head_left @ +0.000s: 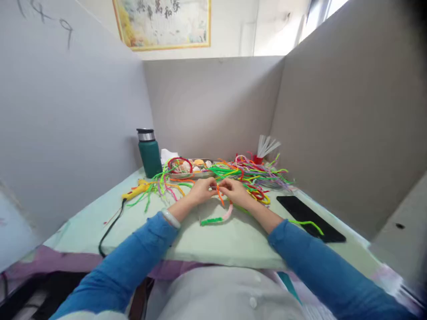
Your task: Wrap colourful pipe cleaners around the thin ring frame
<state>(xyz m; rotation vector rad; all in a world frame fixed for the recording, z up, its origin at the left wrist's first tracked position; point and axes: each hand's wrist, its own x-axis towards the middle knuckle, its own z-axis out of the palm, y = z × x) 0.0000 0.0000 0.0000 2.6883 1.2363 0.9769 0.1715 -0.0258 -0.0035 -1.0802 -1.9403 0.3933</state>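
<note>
Close together above the middle of the table, my left hand (203,191) and my right hand (235,193) both pinch an orange pipe cleaner (220,196). One end of it hangs down between them. Just below my hands is a curved pipe cleaner, part green (212,221) and part pink (228,212); whether it joins the orange one I cannot tell. A yellow-green pipe cleaner (308,223) shows past my right forearm. The fingertips are small in view, so their exact grip is hard to see.
A tray (190,175) of small pieces stands behind my hands, beside a heap of coloured pipe cleaners (248,173). To the left are a green bottle (151,156) and a corded yellow glue gun (136,191). White sticks (266,146) stand in a red holder; a black slab (300,211) lies right.
</note>
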